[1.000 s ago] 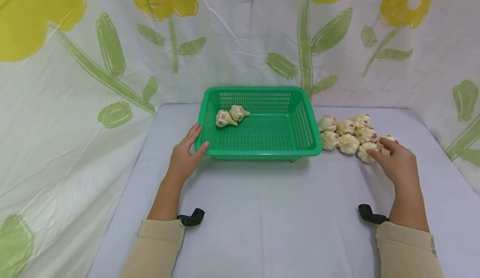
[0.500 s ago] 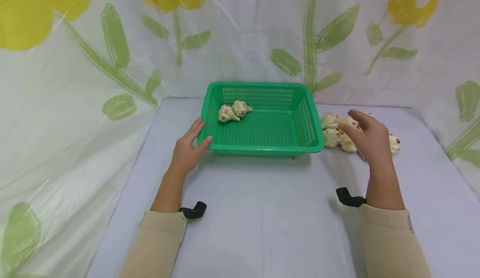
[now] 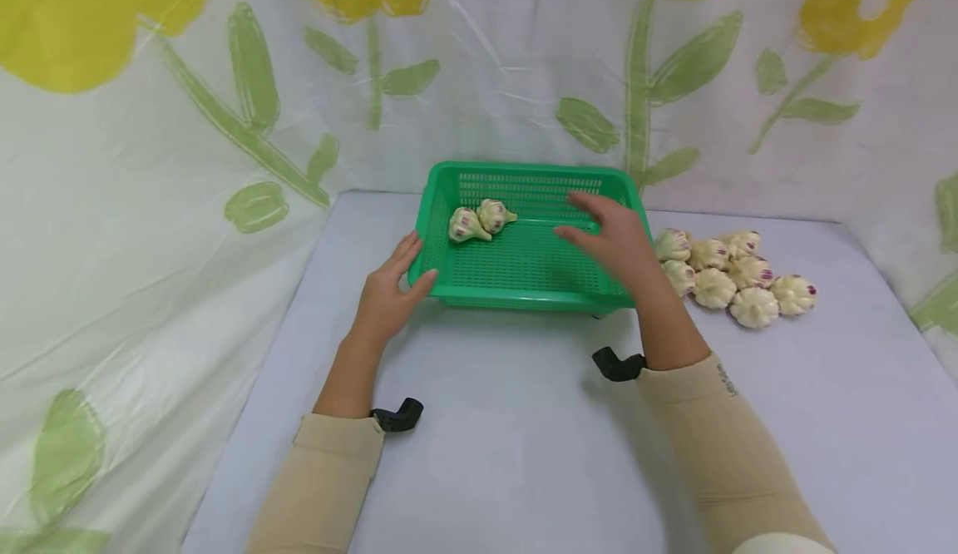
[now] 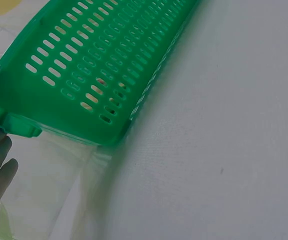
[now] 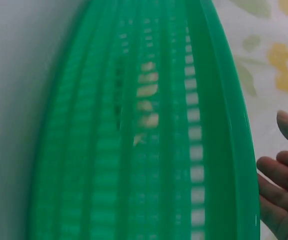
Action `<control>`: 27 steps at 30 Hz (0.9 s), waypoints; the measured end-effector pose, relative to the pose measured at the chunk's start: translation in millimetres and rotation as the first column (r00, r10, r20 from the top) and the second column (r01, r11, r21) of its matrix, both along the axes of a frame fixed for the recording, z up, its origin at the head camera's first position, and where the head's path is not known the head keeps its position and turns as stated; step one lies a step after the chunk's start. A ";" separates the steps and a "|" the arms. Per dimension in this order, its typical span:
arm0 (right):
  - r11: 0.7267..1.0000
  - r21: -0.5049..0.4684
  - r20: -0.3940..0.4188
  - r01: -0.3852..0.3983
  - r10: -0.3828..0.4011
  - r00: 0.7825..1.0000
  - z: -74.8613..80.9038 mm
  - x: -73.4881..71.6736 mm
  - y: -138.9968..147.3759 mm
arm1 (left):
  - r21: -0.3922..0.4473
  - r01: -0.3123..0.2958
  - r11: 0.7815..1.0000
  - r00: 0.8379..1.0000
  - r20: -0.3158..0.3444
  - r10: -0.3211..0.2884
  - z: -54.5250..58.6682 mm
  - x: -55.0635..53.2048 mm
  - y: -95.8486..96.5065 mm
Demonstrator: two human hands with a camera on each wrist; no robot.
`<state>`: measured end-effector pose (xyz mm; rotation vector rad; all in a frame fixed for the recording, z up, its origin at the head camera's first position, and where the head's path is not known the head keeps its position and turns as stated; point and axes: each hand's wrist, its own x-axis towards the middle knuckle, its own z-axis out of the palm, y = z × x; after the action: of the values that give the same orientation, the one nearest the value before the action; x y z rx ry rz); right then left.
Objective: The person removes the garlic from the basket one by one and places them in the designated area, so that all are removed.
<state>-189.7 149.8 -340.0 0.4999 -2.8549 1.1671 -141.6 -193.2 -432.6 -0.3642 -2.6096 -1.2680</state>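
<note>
A green plastic basket (image 3: 524,296) stands at the back of the table, with two garlic bulbs (image 3: 466,225) in its left part. My left hand (image 3: 385,296) touches the basket's left front corner, thumb and fingers spread along the rim. In the left wrist view its fingertips (image 4: 6,172) show beside the basket's end. My right hand (image 3: 617,238) is over the basket's right part, thumb and fingers apart and nothing between them. The right wrist view shows its loosely bent fingers (image 5: 276,182) past the rim. Several garlic bulbs (image 3: 714,288) lie bunched right of the basket.
A white cloth covers the table (image 3: 509,421). Behind it hangs a white curtain (image 3: 494,63) with yellow flowers and green leaves. A black wrist camera (image 3: 400,415) sits on the left wrist, another black camera (image 3: 617,364) on the right.
My right hand has moved left from the garlic pile to over the basket, bringing the whole pile back into sight. The left hand stays at the basket's corner. The head view has shifted slightly.
</note>
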 end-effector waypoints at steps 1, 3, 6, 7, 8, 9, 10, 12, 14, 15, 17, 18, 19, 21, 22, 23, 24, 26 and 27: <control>1.000 0.002 0.000 -0.026 0.026 1.000 0.2 -2.9 -8.5 | 0.000 -0.002 1.000 1.000 0.002 0.002 0.2 0.1 0.2; 0.998 0.006 0.012 -0.063 0.063 0.998 1.9 -7.6 -25.1 | 0.004 -0.005 1.000 1.000 0.004 0.005 1.1 0.5 0.5; 0.995 0.000 0.032 -0.098 0.098 0.995 2.5 -15.6 -46.4 | 0.008 -0.005 1.000 1.000 0.012 0.005 2.2 0.7 0.9; 0.995 -0.006 0.040 -0.100 0.100 0.994 2.5 -18.3 -52.4 | 0.010 -0.005 1.000 1.000 0.018 0.005 2.5 0.8 1.1; 0.995 -0.008 0.042 -0.102 0.102 0.994 2.2 -21.6 -57.9 | 0.012 -0.003 1.000 1.000 0.021 0.003 3.0 1.0 1.2; 0.994 -0.015 0.045 -0.104 0.105 0.993 2.2 -24.4 -62.9 | 0.012 -0.003 1.000 1.000 0.026 0.003 3.2 1.2 1.3; 0.994 -0.022 0.049 -0.104 0.105 0.993 2.3 -27.3 -67.6 | 0.012 -0.004 1.000 1.000 0.030 0.004 3.4 1.3 1.5; 0.994 -0.039 0.055 -0.099 0.101 0.993 2.3 -32.9 -76.3 | 0.014 -0.004 1.000 0.999 0.036 0.003 4.1 1.9 1.3; 0.994 -0.054 0.066 -0.096 0.099 0.993 2.2 -37.6 -83.8 | 0.017 -0.003 1.000 0.999 0.037 0.002 4.4 1.9 1.6; 0.993 -0.063 0.081 -0.096 0.101 0.992 2.3 -39.5 -87.5 | 0.019 -0.004 1.000 0.999 0.039 0.003 4.4 1.9 1.7; 0.992 -0.070 0.111 -0.101 0.108 0.988 1.2 -44.4 -94.7 | 0.022 -0.006 1.000 0.999 0.040 0.005 4.4 1.8 1.5; 0.992 -0.072 0.127 -0.106 0.114 0.985 0.6 -46.9 -98.0 | 0.024 -0.004 1.000 0.999 0.042 0.003 4.4 1.7 1.4; 0.991 -0.074 0.147 -0.108 0.118 0.982 0.1 -49.1 -101.2 | 0.023 -0.007 1.000 0.999 0.043 0.006 4.2 1.5 1.3; 0.991 -0.084 0.182 -0.109 0.122 0.976 -1.5 -53.7 -107.3 | 0.021 -0.008 1.000 0.999 0.044 0.007 4.1 1.3 0.8; 0.990 -0.086 0.191 -0.108 0.123 0.974 -2.8 -55.9 -109.7 | 0.021 -0.007 1.000 0.999 0.041 0.006 4.1 1.1 1.0; 0.990 -0.088 0.200 -0.107 0.122 0.972 -4.3 -58.0 -111.9 | 0.021 -0.005 1.000 0.999 0.038 0.004 4.1 1.0 1.1; 0.990 -0.092 0.213 -0.105 0.122 0.969 -6.1 -60.3 -114.0 | 0.020 -0.003 1.000 0.999 0.036 0.002 4.4 1.1 1.2; 0.990 -0.096 0.229 -0.101 0.121 0.966 -10.8 -64.3 -117.9 | 0.018 -0.003 1.000 1.000 0.028 0.003 4.5 1.2 1.2; 0.991 -0.095 0.238 -0.099 0.119 0.964 -13.4 -65.9 -119.3 | 0.019 -0.003 1.000 1.000 0.025 0.002 4.8 1.4 1.2</control>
<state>-255.7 30.4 -353.4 0.5536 -2.9973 1.4536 -140.1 -192.0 -427.8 -0.3436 -2.6164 -1.3038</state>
